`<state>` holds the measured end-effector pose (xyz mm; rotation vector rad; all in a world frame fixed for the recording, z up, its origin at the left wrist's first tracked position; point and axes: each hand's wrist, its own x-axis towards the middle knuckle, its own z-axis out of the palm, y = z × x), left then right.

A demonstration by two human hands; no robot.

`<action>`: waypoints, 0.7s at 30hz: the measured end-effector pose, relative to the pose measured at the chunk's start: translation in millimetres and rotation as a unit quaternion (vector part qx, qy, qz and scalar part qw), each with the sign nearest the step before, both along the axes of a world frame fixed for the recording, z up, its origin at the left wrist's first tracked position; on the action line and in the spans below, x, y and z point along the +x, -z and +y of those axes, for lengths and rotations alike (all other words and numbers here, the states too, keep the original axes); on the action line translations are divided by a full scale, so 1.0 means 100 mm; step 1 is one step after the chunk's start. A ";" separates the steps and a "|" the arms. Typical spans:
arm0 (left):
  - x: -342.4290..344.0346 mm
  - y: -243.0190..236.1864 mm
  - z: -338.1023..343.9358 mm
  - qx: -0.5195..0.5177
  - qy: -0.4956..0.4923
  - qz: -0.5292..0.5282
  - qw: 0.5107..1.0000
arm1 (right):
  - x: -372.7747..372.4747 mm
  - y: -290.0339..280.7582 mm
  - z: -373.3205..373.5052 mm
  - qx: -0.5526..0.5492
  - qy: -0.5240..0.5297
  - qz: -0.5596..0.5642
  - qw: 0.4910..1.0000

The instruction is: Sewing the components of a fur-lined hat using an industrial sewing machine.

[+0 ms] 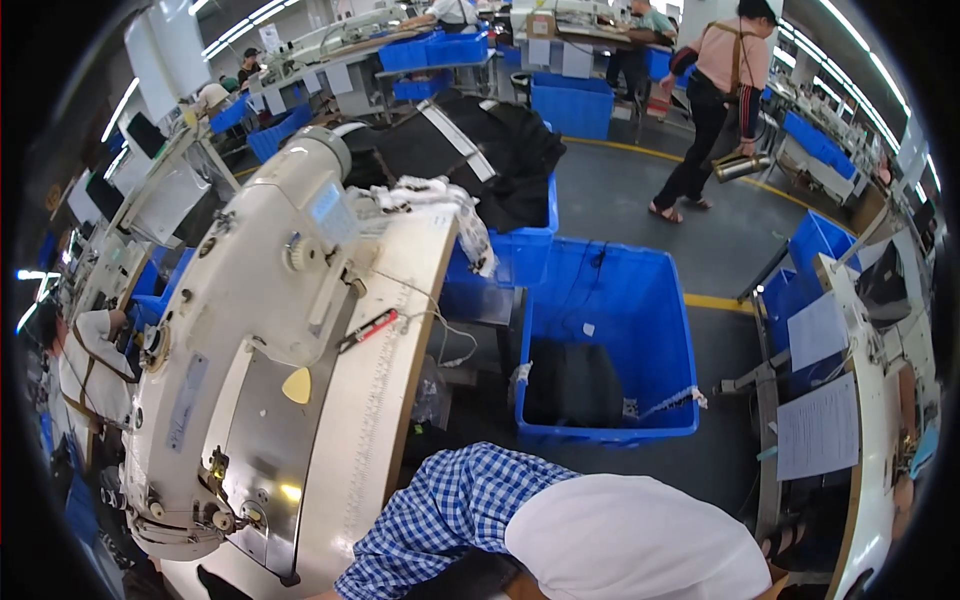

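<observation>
Neither of my hands shows in the picture. My right arm comes in at the bottom in a white sleeve (630,540) and a blue-and-white checked sleeve cover (460,500). It bends left towards the front of the sewing machine table, and the hand is cut off by the lower edge. The white sewing machine (235,255) stands at the left, with its needle area low down over a metal plate (270,430). A pale yellow, pick-shaped piece (297,385) lies on that plate. Red-handled thread snips (368,330) rest on the white tabletop (365,400). A bit of black fabric (215,583) shows at the bottom left.
Right of the table stands a blue bin (640,330) with dark cloth inside. Behind the machine, black garments (460,150) are heaped over another blue bin (525,255). A bench with hanging papers (818,430) borders the right. A person (715,100) walks the aisle, carrying a metal cylinder.
</observation>
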<state>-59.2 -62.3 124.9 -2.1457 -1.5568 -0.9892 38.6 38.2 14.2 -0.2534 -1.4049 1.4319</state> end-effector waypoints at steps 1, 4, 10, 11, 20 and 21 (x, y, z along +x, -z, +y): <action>-0.08 0.10 -0.02 0.001 0.061 -0.006 0.998 | 0.01 -0.17 -0.11 -0.001 0.027 0.064 0.998; 0.12 0.18 -0.12 0.085 0.138 0.059 0.985 | 0.21 -0.35 -0.20 -0.027 0.027 0.118 0.992; 0.60 0.44 -0.08 0.042 0.234 0.087 0.967 | 0.88 -0.40 -0.45 -0.134 -0.052 0.091 0.985; 0.67 0.47 -0.12 0.014 0.243 0.082 0.966 | 0.94 -0.33 -0.44 -0.133 0.001 0.033 0.991; 0.87 0.31 -0.33 -0.171 0.435 0.218 0.856 | 1.60 -0.06 -0.83 0.000 0.204 0.047 0.978; 0.86 0.29 -0.31 -0.195 0.478 0.223 0.827 | 1.77 -0.11 -0.92 0.030 0.241 0.050 0.969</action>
